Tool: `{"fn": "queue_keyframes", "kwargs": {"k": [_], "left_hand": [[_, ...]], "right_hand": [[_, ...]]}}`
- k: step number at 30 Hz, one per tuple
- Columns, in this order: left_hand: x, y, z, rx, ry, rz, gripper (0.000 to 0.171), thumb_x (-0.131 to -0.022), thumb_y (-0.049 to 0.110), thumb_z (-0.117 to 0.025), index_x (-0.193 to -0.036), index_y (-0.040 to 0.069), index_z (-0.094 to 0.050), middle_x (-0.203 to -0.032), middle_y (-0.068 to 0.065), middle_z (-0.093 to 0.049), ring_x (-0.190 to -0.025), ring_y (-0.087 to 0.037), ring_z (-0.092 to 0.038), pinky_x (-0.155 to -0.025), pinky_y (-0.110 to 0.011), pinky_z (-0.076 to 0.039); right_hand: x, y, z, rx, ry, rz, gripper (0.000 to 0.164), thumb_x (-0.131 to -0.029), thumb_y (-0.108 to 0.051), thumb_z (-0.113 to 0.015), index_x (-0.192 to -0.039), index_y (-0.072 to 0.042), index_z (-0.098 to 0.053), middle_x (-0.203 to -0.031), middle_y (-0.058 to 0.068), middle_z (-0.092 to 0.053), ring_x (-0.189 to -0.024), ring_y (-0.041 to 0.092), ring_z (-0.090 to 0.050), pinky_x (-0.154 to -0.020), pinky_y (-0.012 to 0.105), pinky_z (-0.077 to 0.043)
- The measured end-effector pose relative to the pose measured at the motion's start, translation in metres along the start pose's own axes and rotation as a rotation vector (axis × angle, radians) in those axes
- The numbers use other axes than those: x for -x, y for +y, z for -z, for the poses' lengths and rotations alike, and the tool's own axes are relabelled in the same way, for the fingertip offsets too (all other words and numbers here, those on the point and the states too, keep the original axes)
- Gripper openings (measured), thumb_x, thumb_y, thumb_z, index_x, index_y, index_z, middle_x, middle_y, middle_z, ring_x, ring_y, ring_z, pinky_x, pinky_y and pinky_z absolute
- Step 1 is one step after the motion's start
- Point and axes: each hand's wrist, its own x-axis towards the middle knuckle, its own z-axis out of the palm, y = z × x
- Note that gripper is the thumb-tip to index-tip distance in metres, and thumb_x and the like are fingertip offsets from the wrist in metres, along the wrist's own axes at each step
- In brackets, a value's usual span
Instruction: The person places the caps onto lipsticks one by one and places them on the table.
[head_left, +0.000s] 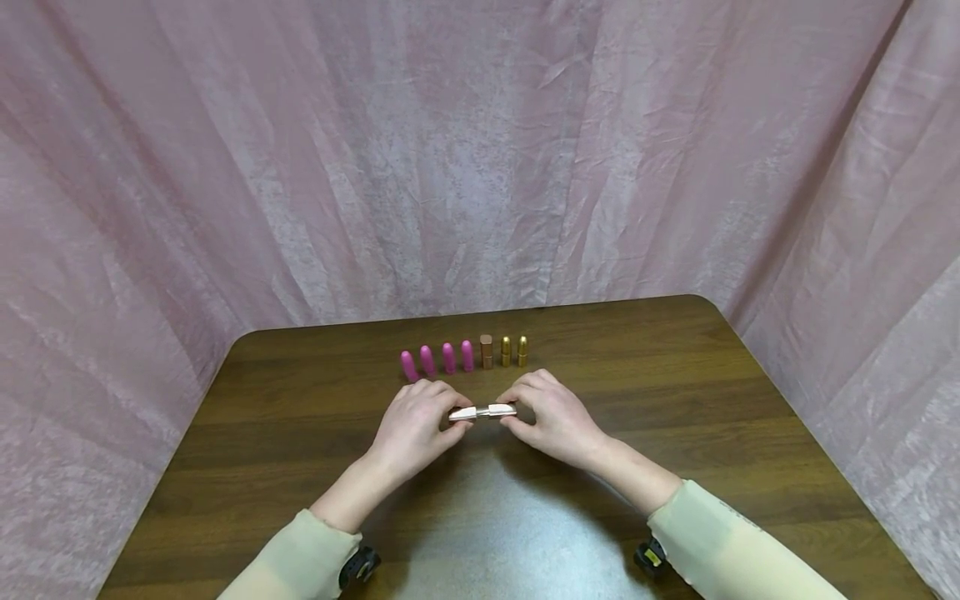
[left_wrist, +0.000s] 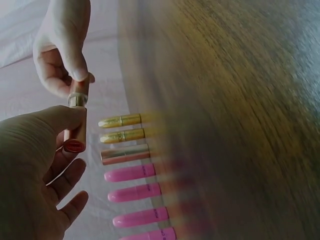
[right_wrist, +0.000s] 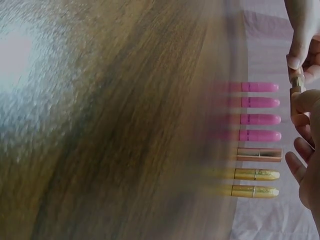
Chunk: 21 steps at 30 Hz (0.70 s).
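Observation:
Both hands meet over the table at a rose-gold lipstick (head_left: 483,412), held sideways between them. My left hand (head_left: 417,423) pinches one end between thumb and fingers. On that end a round red label (left_wrist: 75,145) shows in the left wrist view. The other end is pinched by my right hand (head_left: 558,421). Between the two halves a narrower shiny metal collar (left_wrist: 77,99) is exposed, so the tube is pulled partly apart. Fingers hide some of both halves.
Behind the hands a row stands upright on the brown wooden table (head_left: 300,417): several pink bullet-shaped tubes (head_left: 448,358), a rose-gold tube (head_left: 487,352) and two gold bullet-shaped tubes (head_left: 522,352). Pink curtains (head_left: 465,167) hang beyond the table's far edge.

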Motion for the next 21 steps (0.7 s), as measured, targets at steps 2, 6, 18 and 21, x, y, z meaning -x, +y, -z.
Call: {"fn": "queue_keyframes", "kwargs": {"k": [2,6,18,21], "left_hand": [[-0.0012,0.0018,-0.0010,0.002,0.002,-0.005,0.019,-0.086,0.029,-0.084,-0.102,0.023,-0.076,-0.102,0.007,-0.071,-0.097,-0.017,-0.060,-0.091,-0.040,-0.046],[-0.0034,0.0055,-0.0025,0.014,0.008,-0.014,0.020,-0.086,0.029,-0.084,-0.103,0.022,-0.077,-0.101,0.010,-0.070,-0.098,-0.016,-0.061,-0.090,-0.040,-0.046],[-0.0052,0.0084,-0.0042,-0.006,0.012,-0.025,0.021,-0.085,0.026,-0.084,-0.104,0.021,-0.077,-0.100,0.010,-0.070,-0.095,-0.014,-0.061,-0.086,-0.039,-0.047],[-0.0029,0.0067,-0.0042,-0.025,-0.001,-0.027,0.022,-0.086,0.027,-0.084,-0.105,0.021,-0.076,-0.100,0.010,-0.070,-0.095,-0.015,-0.061,-0.088,-0.040,-0.047]], "right_hand": [[-0.0009,-0.0012,-0.0009,-0.004,0.003,0.012,0.020,-0.085,-0.020,-0.085,-0.102,-0.020,-0.075,-0.103,-0.011,-0.068,-0.102,0.010,-0.056,-0.087,0.032,-0.050],[-0.0023,-0.0023,-0.0034,-0.008,0.013,0.039,0.020,-0.085,-0.020,-0.085,-0.102,-0.019,-0.076,-0.103,-0.011,-0.068,-0.102,0.011,-0.057,-0.088,0.032,-0.050],[-0.0028,-0.0030,-0.0051,-0.003,0.033,0.061,0.020,-0.084,-0.020,-0.085,-0.101,-0.018,-0.076,-0.102,-0.010,-0.069,-0.101,0.012,-0.058,-0.086,0.033,-0.051],[-0.0028,-0.0036,-0.0046,0.005,0.019,0.058,0.021,-0.086,-0.021,-0.084,-0.105,-0.018,-0.076,-0.103,-0.010,-0.069,-0.102,0.012,-0.058,-0.087,0.033,-0.051]]}}
